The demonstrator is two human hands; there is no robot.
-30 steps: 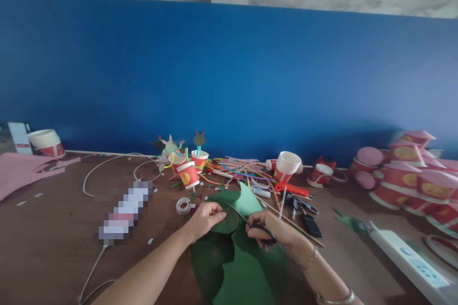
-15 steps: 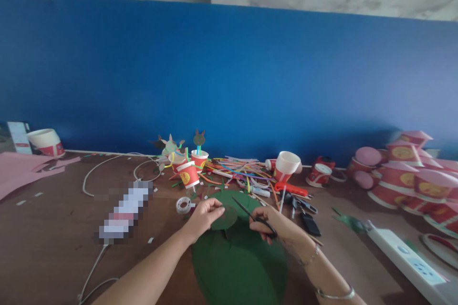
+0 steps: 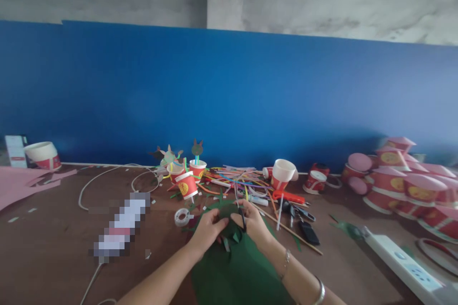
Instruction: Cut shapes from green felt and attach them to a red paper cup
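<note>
My left hand (image 3: 210, 229) pinches the left edge of a small dark green paper disc (image 3: 226, 224) between thumb and fingers. Closed around black-handled scissors (image 3: 244, 221), my right hand (image 3: 255, 224) is at the disc's right edge, its thumb reaching over the paper. The scissor blades point away from me and upright; whether they touch the paper I cannot tell. Small folded green bits (image 3: 236, 237) hang at the disc's near side. Beneath both hands lies a larger green paper sheet (image 3: 246, 271).
A tape roll (image 3: 182, 217) lies left of my hands. Behind are decorated paper cups (image 3: 186, 185), several coloured strips (image 3: 232, 174) and a white-and-red cup (image 3: 282, 172). Keys (image 3: 308, 232) and a thin stick (image 3: 286, 227) lie right. Power strips (image 3: 404, 259) flank the work; stacked red-and-pink cups (image 3: 400, 181) stand far right.
My right hand has moved left with the scissors, up to the disc, and the blades have swung more upright. The disc has turned or tilted in my left hand. The view has tipped upward slightly.
</note>
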